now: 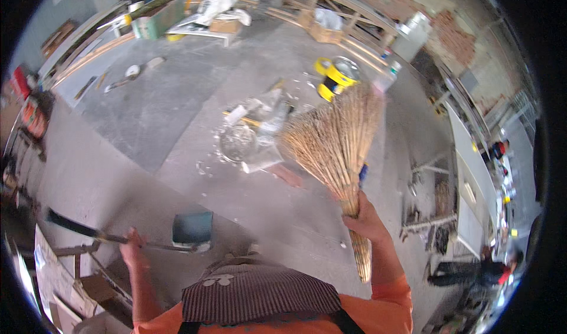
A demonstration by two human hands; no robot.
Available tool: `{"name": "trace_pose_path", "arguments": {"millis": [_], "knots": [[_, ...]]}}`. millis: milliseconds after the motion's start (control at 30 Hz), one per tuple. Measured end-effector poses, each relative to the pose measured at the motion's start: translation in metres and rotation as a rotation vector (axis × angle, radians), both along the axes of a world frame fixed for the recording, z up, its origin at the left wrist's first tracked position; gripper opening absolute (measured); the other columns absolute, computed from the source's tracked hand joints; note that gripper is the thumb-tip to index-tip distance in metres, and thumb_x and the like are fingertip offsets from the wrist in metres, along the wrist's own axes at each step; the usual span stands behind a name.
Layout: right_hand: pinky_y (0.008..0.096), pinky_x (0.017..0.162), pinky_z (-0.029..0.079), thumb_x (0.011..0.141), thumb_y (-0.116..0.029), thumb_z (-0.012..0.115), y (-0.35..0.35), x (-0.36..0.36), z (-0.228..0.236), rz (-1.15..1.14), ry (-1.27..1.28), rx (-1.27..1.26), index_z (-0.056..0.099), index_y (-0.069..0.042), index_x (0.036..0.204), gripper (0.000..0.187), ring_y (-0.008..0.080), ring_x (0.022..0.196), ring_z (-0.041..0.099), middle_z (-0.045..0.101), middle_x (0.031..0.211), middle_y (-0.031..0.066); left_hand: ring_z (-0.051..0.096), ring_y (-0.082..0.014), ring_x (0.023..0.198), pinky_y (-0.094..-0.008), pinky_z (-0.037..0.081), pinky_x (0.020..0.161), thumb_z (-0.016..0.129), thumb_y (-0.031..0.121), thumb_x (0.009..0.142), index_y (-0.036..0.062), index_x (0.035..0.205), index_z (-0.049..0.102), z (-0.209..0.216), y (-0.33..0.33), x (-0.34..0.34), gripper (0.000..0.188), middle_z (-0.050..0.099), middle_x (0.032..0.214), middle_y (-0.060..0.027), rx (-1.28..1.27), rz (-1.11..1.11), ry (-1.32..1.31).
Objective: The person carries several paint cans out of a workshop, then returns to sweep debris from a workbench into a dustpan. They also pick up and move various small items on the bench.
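Blurred, prob. square, dark-green dustpan (192, 229) is gripped by L hand (134, 249); tan straw broom (335, 142) is clasped in R hand (366, 219), axis/bristles fwd.

Workshop, wooden bench (352, 7), patchy brick wall (455, 34)

A grey concrete floor (77, 139) — beyond it, a pale plaster wall (491, 56) with reddish exposed-brick patches (453, 34) and a long wooden-framed bench (348, 1).

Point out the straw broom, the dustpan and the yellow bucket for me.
Straw broom (335, 142): head view, middle of its fanned bristles.
Dustpan (192, 229): head view, its dark green scoop.
Yellow bucket (339, 79): head view, its outer side wall.
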State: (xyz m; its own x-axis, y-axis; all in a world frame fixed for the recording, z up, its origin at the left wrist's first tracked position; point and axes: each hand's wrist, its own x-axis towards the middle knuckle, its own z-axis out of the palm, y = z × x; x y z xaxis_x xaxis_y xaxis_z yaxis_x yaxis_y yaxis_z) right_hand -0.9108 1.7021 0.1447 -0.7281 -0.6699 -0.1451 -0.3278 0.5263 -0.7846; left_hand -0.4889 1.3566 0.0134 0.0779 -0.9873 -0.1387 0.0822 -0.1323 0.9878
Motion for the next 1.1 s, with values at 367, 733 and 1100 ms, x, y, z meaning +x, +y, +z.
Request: {"name": "trace_pose_path", "arguments": {"millis": [367, 733, 1100], "knots": [[0.0305, 0.067, 0.048, 0.070, -0.012, 0.070, 0.087, 0.024, 0.023, -0.442, 0.275, 0.080, 0.052, 0.000, 0.111, 0.046, 0.0151, 0.073, 0.057, 0.060, 0.084, 0.0071, 0.026, -0.0075, 0.043, -0.0259, 0.022, 0.042, 0.054, 0.024, 0.092, 0.0153, 0.062, 0.034, 0.003, 0.013, 0.000, 0.037, 0.029, 0.052, 0.0045, -0.039, 0.006, 0.271], [0.0441, 0.072, 0.048, 0.067, -0.017, 0.071, 0.222, 0.132, 0.020, -0.392, 0.395, 0.699, 0.056, -0.006, 0.106, 0.043, 0.0369, 0.085, 0.061, 0.064, 0.091, 0.0160, 0.021, -0.0067, 0.044, -0.0259, 0.020, 0.043, 0.047, 0.020, 0.095, 0.0148, 0.065, 0.032, 0.044, 0.025, -0.028, 0.034, 0.023, 0.052, 0.0050, -0.181, -0.247, 0.475], [0.0463, 0.074, 0.049, 0.069, -0.020, 0.068, 0.205, 0.196, -0.009, -0.130, 0.291, 0.870, 0.053, -0.008, 0.110, 0.045, 0.0364, 0.085, 0.060, 0.061, 0.090, 0.0150, 0.021, -0.0082, 0.044, -0.0279, 0.020, 0.044, 0.044, 0.018, 0.097, 0.0140, 0.064, 0.034, 0.046, 0.024, -0.044, 0.034, 0.023, 0.051, 0.0039, -0.186, -0.370, 0.424]]}}
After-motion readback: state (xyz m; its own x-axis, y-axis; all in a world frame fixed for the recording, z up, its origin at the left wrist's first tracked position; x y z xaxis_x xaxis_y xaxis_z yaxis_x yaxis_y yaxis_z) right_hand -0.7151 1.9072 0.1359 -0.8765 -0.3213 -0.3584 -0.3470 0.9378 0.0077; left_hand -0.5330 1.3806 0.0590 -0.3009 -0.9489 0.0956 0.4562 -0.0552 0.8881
